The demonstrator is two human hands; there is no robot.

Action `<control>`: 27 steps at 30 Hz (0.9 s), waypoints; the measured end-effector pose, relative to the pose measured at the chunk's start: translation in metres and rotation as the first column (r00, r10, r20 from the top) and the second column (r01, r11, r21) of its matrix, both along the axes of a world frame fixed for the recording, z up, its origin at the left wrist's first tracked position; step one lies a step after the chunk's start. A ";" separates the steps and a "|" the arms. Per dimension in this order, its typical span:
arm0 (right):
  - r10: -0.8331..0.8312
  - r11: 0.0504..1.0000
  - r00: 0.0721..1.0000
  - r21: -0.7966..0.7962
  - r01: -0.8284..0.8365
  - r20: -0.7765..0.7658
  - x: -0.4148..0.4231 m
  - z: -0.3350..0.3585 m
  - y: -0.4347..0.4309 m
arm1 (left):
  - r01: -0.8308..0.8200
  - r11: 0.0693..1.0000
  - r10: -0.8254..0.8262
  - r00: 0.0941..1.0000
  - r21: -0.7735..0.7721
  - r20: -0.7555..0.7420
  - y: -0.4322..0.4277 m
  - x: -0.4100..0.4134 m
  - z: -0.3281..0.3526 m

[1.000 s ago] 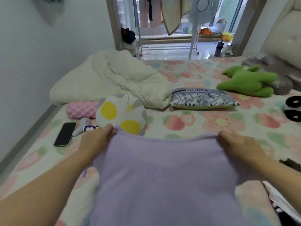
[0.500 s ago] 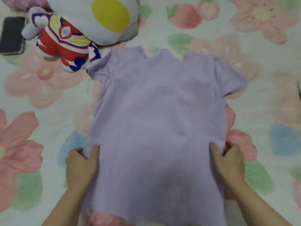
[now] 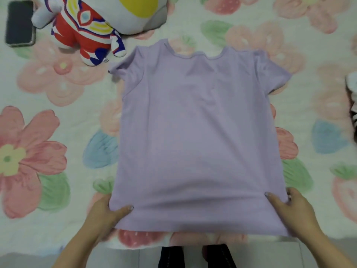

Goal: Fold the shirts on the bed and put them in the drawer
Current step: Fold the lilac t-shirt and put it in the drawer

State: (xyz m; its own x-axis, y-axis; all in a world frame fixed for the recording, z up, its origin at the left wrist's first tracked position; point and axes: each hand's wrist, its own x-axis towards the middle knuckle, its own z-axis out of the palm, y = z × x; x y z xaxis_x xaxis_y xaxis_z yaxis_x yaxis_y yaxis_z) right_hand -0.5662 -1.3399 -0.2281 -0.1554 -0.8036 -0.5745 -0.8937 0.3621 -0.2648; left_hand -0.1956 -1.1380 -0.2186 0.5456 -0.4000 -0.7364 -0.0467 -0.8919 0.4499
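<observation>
Lilac T-shirt (image 3: 201,132) spread flat on floral bed (image 3: 48,132), neckline far side. Left hand (image 3: 104,215), right hand (image 3: 293,211) well apart, each pinching hem corner, thumb on top. I judge fabric light, limp, clingy; I'd take hold at shoulders, hem.

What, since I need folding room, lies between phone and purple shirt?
Head view: a red-and-blue plush toy on the floral sheet, near the purple shirt.
</observation>
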 end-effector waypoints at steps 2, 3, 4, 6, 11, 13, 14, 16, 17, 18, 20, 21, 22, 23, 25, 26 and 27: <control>-0.034 0.999 0.999 0.012 0.034 -0.021 -0.005 -0.005 0.009 | 0.012 0.999 -0.010 1.000 0.053 -0.025 0.006 -0.005 -0.002; -0.052 0.999 0.998 0.006 0.052 -0.025 -0.007 -0.007 0.011 | 0.008 0.997 -0.005 0.999 0.077 -0.037 0.007 -0.005 -0.003; -0.073 0.997 0.997 -0.002 0.073 -0.031 -0.008 -0.006 0.012 | 0.014 0.994 -0.009 0.999 0.109 -0.050 0.007 -0.004 -0.002; -0.102 0.995 0.993 0.005 0.103 -0.056 -0.011 -0.003 0.011 | 0.116 0.976 -0.102 0.991 0.186 -0.083 0.009 -0.002 0.001; 0.112 0.922 0.972 -0.342 -0.180 -0.208 0.026 0.006 -0.002 | 0.368 0.873 -0.485 0.733 0.321 0.477 -0.030 0.007 0.013; 0.314 0.762 0.943 -0.563 -0.319 -0.110 0.079 0.006 -0.013 | 0.502 0.863 -0.358 0.537 0.052 0.764 -0.083 -0.007 0.014; 0.424 0.719 0.905 -0.596 -0.357 -0.031 0.110 0.004 -0.020 | 0.589 0.807 -0.337 0.517 -0.041 0.787 -0.115 -0.017 0.013; 0.610 0.648 0.790 -0.611 -0.455 0.059 0.168 -0.009 -0.038 | 0.707 0.698 -0.441 0.549 -0.113 0.710 -0.175 -0.035 -0.001; 0.676 0.627 0.733 -0.581 -0.519 0.074 0.190 -0.019 -0.049 | 0.756 0.650 -0.533 0.530 -0.082 0.659 -0.199 -0.039 -0.013; 0.726 0.607 0.684 -0.531 -0.592 0.068 0.203 -0.030 -0.063 | 0.803 0.596 -0.615 0.463 -0.008 0.638 -0.216 -0.038 -0.029; 0.789 0.524 0.614 -0.488 -0.698 -0.031 0.202 -0.053 -0.098 | 0.827 0.539 -0.702 0.337 0.159 0.628 -0.231 -0.011 -0.060; 0.791 0.487 0.604 -0.496 -0.719 -0.098 0.191 -0.062 -0.117 | 0.796 0.575 -0.684 0.339 0.190 0.646 -0.231 0.010 -0.070; 0.768 0.481 0.621 -0.499 -0.721 -0.158 0.176 -0.068 -0.135 | 0.742 0.645 -0.632 0.383 0.183 0.673 -0.228 0.034 -0.076; 0.723 0.506 0.659 -0.493 -0.708 -0.205 0.159 -0.071 -0.153 | 0.668 0.727 -0.560 0.444 0.157 0.699 -0.221 0.059 -0.079; 0.600 0.598 0.754 -0.478 -0.644 -0.265 0.125 -0.071 -0.186 | 0.487 0.859 -0.431 0.523 0.157 0.736 -0.207 0.103 -0.079; 0.526 0.659 0.799 -0.454 -0.600 -0.292 0.112 -0.068 -0.200 | 0.397 0.907 -0.363 0.561 0.143 0.744 -0.203 0.117 -0.075; 0.443 0.727 0.848 -0.436 -0.530 -0.292 0.104 -0.065 -0.211 | 0.308 0.949 -0.254 0.612 0.071 0.749 -0.204 0.127 -0.070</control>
